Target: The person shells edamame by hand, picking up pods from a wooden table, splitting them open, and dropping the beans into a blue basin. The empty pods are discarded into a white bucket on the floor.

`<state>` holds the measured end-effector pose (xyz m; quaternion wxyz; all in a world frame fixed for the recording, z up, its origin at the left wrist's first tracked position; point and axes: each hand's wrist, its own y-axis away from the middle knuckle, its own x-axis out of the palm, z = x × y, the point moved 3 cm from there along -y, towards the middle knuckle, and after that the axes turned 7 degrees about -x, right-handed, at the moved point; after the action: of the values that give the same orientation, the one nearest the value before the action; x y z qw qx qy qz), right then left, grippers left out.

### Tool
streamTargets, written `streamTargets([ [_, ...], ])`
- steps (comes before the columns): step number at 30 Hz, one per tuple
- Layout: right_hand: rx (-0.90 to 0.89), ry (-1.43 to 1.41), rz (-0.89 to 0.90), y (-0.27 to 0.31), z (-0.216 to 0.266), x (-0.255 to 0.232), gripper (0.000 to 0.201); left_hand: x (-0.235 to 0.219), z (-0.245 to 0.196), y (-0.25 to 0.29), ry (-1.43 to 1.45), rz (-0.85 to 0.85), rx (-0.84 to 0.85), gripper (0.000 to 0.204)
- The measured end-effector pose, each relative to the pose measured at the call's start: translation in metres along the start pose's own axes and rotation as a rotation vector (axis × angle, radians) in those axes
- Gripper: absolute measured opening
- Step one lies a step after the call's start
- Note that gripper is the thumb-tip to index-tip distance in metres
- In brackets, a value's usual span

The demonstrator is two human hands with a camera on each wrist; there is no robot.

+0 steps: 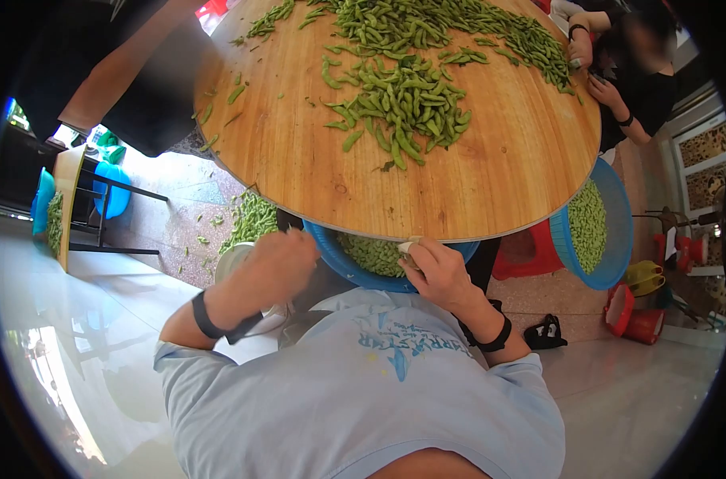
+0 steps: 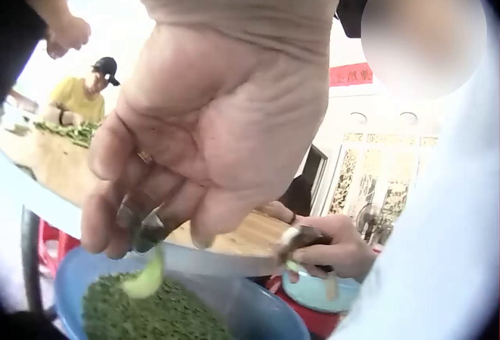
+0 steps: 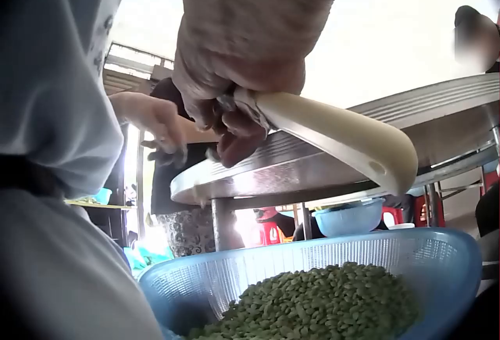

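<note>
My left hand (image 1: 271,267), blurred in the head view, is raised at the table's near edge with its fingers curled. At its fingertips in the left wrist view is a green bean pod (image 2: 146,279), pinched and pointing down. My right hand (image 1: 439,275) grips a small tool with a cream handle (image 3: 336,133); its working end is hidden by the fingers. Beneath both hands is a blue basket (image 3: 461,277) holding a heap of shelled green beans (image 3: 320,305). A pile of bean pods (image 1: 403,108) lies on the round wooden table (image 1: 291,160) in front.
Another blue basket of beans (image 1: 587,227) stands at right, beside a red stool (image 1: 527,251). Pods (image 1: 251,219) are heaped on the floor at left. One person (image 1: 638,72) sits across at right; another person's arm (image 1: 115,80) reaches in at left. Black sandals (image 1: 545,332) lie on the floor.
</note>
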<state>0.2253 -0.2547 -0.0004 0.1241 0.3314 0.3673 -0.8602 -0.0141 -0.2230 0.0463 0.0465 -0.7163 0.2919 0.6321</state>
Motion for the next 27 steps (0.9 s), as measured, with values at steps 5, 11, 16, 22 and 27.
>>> streamTargets([
  [5, 0.002, 0.004, 0.001, 0.0, -0.002, 0.003, 0.023, -0.041, 0.016, -0.066, -0.093, -0.524, 0.171, 0.02],
  [11, 0.152, -0.239, -0.04, 0.004, -0.002, -0.003, 0.028, -0.034, 0.038, -0.145, -0.174, -0.558, 0.517, 0.027],
  [16, 0.382, -0.598, -0.048, 0.007, -0.006, -0.007, 0.038, -0.029, 0.029, -0.142, -0.046, -0.631, 0.513, 0.031],
  [22, 0.581, -1.018, -0.294, -0.005, -0.015, -0.003, 0.041, 0.005, -0.038, -0.093, 1.446, -0.078, 0.076, 0.02],
  [27, 0.616, -1.256, -0.284, 0.001, -0.016, 0.008, 0.039, 0.028, -0.054, -0.086, 1.685, 0.044, 0.086, 0.016],
])
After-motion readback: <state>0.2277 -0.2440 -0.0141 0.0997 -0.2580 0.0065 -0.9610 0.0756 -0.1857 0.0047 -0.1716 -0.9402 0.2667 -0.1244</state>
